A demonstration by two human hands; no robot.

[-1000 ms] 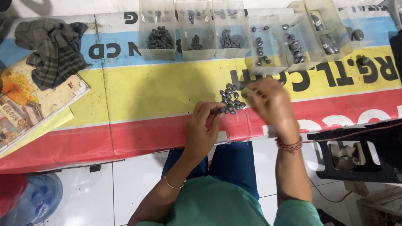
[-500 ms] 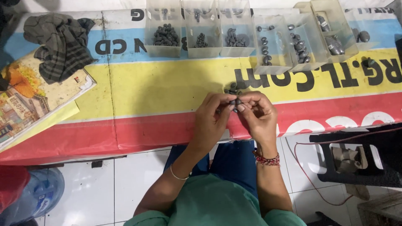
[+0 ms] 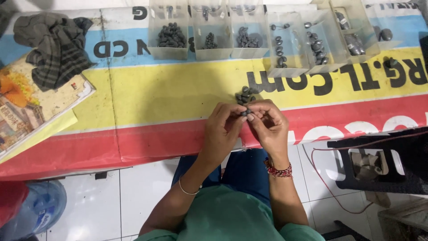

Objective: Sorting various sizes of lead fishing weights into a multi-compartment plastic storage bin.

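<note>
1. Surface: a table (image 3: 147, 96) covered with a printed sheet in blue, yellow and red bands; white floor tiles below, the person seated at the near edge.
2. Left hand (image 3: 223, 131) and right hand (image 3: 267, 127) meet just off the table's near edge, fingertips touching. Both pinch one small dark grey piece (image 3: 244, 112) between thumbs and forefingers; the other fingers are curled.
3. Just beyond the fingertips: a small pile of like pieces (image 3: 244, 95) on the yellow band.
4. Farther beyond the hands: a row of clear boxes (image 3: 171, 35) holding sorted dark pieces.
5. Far to the left: a striped cloth (image 3: 51, 49) lying on a book (image 3: 26, 111).
6. Judgement: the piece looks hard, rounded, dense for its size and probably smooth, so likely to slip or roll. Best pinched across its middle with fingertip pads, over the table.
</note>
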